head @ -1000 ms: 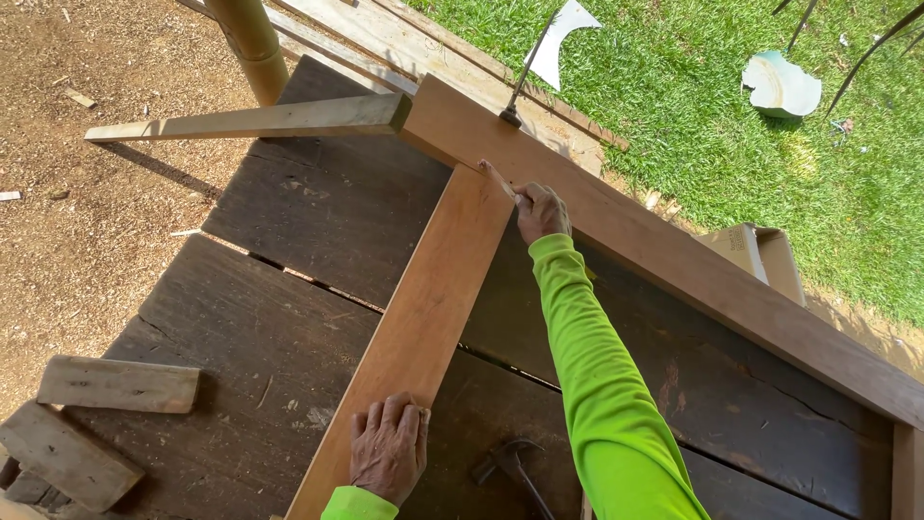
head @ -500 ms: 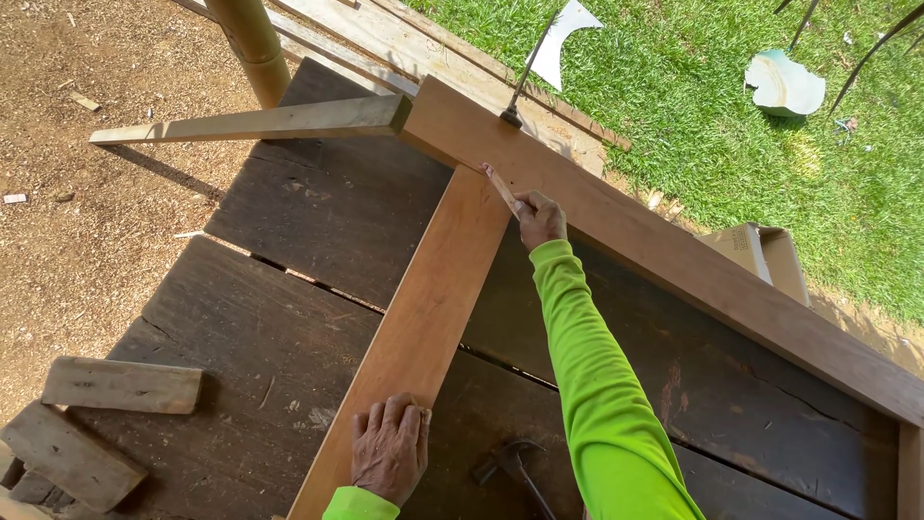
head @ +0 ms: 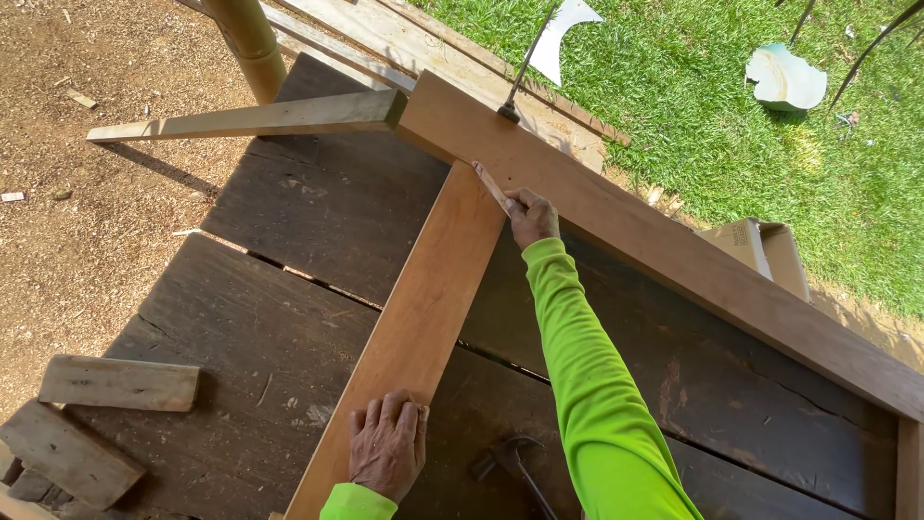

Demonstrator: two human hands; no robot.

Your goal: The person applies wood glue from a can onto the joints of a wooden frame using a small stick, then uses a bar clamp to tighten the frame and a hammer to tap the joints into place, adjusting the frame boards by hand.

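Now the right hand (head: 531, 218), arm stretched out, pinches a pencil (head: 491, 186) at the far end of the plank (head: 414, 327), beside the beam (head: 674, 260). Left hand (head: 387, 445) lies flat and open on the plank's near end.

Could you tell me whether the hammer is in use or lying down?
Lying down: the hammer rests untouched on the dark planks.
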